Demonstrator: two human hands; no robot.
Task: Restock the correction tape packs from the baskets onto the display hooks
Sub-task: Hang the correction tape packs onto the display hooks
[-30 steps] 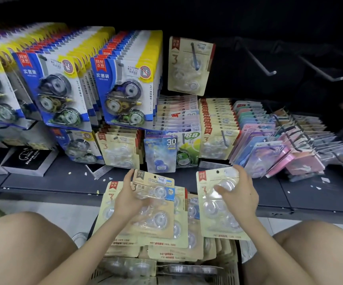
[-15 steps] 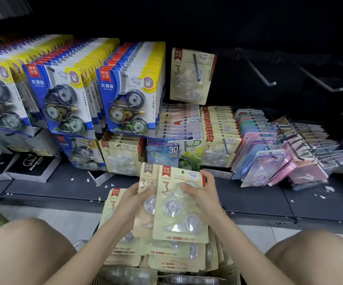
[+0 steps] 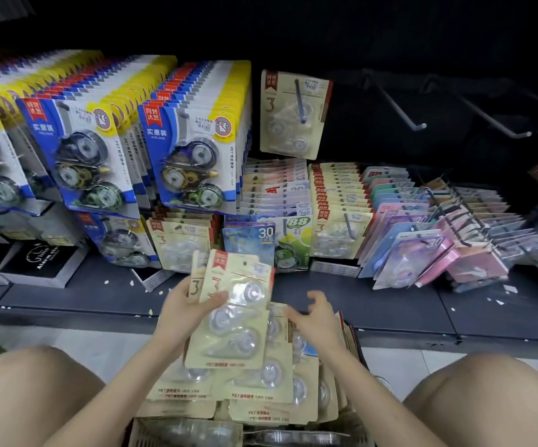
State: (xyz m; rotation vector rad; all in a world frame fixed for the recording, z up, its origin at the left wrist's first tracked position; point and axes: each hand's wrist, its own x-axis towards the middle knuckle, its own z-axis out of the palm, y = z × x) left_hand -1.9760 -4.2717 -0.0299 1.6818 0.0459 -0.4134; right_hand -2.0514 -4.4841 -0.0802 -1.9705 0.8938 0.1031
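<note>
My left hand (image 3: 183,309) grips a small stack of beige correction tape packs (image 3: 233,312), thumb across the front pack, held upright above the basket. Just to the right of that stack my right hand (image 3: 317,317) hovers with fingers loosely spread, holding nothing. Below both hands more beige packs (image 3: 267,388) are piled in a pale woven basket (image 3: 151,432). One matching beige pack (image 3: 295,114) hangs alone on a display hook at the upper middle. Two bare hooks (image 3: 399,109) (image 3: 493,119) stick out to its right.
Blue-and-yellow tape packs (image 3: 190,140) fill the hooks at upper left. Beige, pastel and pink packs (image 3: 341,214) crowd the lower row. Black boxes (image 3: 41,259) lie on the dark shelf (image 3: 390,304) at left. My bare knees frame the basket on both sides.
My right hand let go of the pack it had added to the stack and drew away to the right. The left hand raised the stack a little.
</note>
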